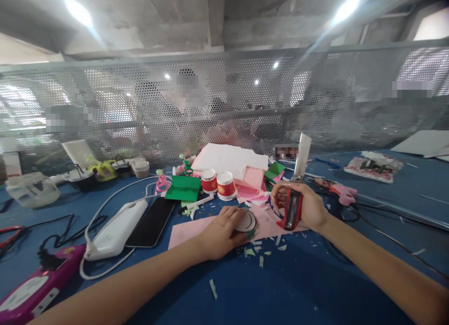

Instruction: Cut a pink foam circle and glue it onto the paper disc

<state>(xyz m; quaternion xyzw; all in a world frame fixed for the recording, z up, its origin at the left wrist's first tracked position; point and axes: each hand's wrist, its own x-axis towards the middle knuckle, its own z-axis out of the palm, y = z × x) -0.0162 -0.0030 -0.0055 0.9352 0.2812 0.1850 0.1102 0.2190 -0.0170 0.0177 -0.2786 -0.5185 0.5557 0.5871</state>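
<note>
My right hand [304, 204] is wrapped round a red utility knife [293, 207], with its long silver blade [302, 157] pointing up and away. My left hand [224, 231] is closed over a small white paper cup [246, 221] lying on its side on a pink sheet [191, 230]. The sheet lies flat on the blue table [287, 287]. Small paper scraps are scattered around both hands.
Two red and white paper cups [218, 183] stand upside down behind the pink sheet, beside green paper [183, 188] and white foam sheets [228, 157]. A black phone [151, 222] and white power bank [117, 229] lie left. A pink glue gun [338, 190] lies right. A perforated metal screen [245, 100] backs the table.
</note>
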